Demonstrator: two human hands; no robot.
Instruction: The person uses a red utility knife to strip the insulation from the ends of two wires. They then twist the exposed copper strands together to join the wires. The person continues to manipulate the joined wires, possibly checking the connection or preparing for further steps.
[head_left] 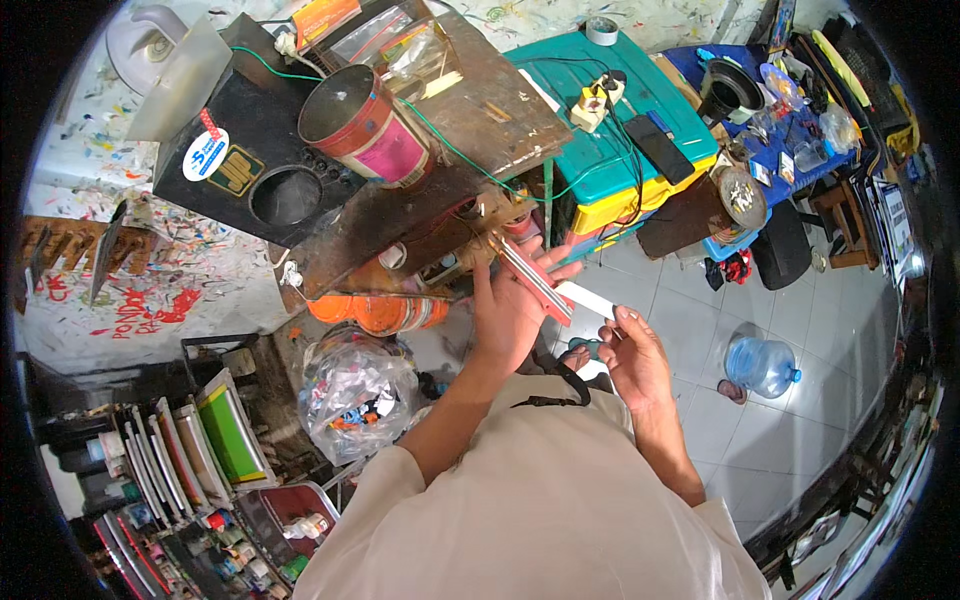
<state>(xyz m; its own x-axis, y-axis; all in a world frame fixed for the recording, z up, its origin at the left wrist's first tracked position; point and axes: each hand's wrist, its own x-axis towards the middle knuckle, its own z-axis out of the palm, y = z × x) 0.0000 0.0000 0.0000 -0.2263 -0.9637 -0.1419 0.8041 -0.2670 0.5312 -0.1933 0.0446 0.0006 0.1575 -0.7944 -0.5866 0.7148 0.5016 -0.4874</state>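
My left hand [508, 318] is turned palm up below the edge of the brown table, its fingers stretched out. Across its palm and fingers lies a long, narrow red bar [533, 278] with a pale stripe and a dark line along its length; its exact kind does not show. Pinched between thumb and fingers of my right hand [640, 365] is a flat white strip [588, 299]. The strip's far end meets or overlaps the lower part of the red bar; I cannot tell whether they touch.
A red bucket [365, 130] and a black speaker box [270, 185] stand on the brown table [500, 120]. Right of it, a green-lidded box [570, 80] bears a phone [657, 150] and cables. A filled plastic bag [358, 395] and a blue water jug [762, 367] are lower down.
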